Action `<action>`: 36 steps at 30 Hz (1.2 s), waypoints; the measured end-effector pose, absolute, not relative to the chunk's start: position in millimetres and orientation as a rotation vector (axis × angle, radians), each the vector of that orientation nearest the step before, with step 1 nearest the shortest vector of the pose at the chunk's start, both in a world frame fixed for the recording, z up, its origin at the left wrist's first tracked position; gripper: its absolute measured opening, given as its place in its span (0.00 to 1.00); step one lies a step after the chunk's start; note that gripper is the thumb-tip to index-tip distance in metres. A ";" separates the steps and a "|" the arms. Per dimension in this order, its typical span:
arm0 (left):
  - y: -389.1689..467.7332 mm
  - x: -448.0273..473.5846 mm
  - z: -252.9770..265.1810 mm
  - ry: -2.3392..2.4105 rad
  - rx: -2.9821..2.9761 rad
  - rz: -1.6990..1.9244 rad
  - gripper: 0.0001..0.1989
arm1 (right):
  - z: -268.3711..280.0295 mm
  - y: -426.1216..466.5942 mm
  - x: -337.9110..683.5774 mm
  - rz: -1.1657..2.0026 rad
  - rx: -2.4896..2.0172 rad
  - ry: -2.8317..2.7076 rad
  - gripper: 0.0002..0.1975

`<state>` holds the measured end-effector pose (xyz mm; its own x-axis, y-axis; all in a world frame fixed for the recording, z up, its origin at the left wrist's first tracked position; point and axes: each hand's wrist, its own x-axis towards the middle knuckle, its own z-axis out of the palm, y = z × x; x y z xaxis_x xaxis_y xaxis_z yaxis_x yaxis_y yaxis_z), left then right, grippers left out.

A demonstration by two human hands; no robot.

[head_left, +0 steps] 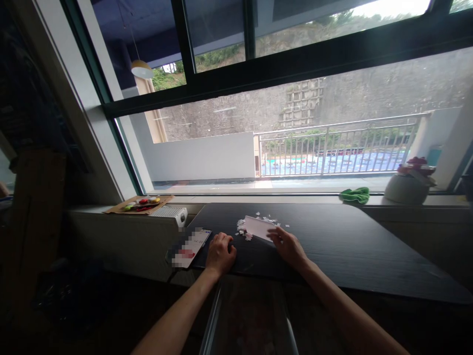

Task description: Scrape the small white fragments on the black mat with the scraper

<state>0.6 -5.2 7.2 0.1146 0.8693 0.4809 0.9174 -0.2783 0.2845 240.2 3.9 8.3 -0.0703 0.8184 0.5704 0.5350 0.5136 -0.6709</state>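
A white card (256, 228) is pinched at its right end by the right hand (290, 245), by the paper bits (241, 227) on the table (332, 241). The left hand (220, 252) is curled, right of the phone (192, 248); what is under it cannot be told. The bits seem to be being worked with the card; a firm, low hold seems needed next.

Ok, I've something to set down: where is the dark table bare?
Widest: from the right hand to the right edge of the table. Smaller: far-left corner, between phone and paper scraps. Crowded: middle, scraps and pale card; near left, phone and left hand.
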 end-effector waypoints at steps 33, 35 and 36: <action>-5.2 -0.4 6.4 -1.842 -2.271 -0.892 0.09 | 9.6 -14.3 265.5 0.384 -1.349 -1.454 0.10; -4.8 -0.6 5.7 -1.838 -2.267 -0.892 0.09 | 8.0 -13.8 263.6 0.434 -1.279 -1.523 0.08; -4.5 -0.8 5.2 -1.833 -2.265 -0.895 0.09 | 7.4 -13.5 263.3 0.443 -1.262 -1.536 0.08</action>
<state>-0.8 -4.5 5.2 0.1065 0.8644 0.4914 0.9190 -0.2742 0.2832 263.3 -13.5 7.4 0.1072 0.8715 0.4786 0.4828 0.3752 -0.7913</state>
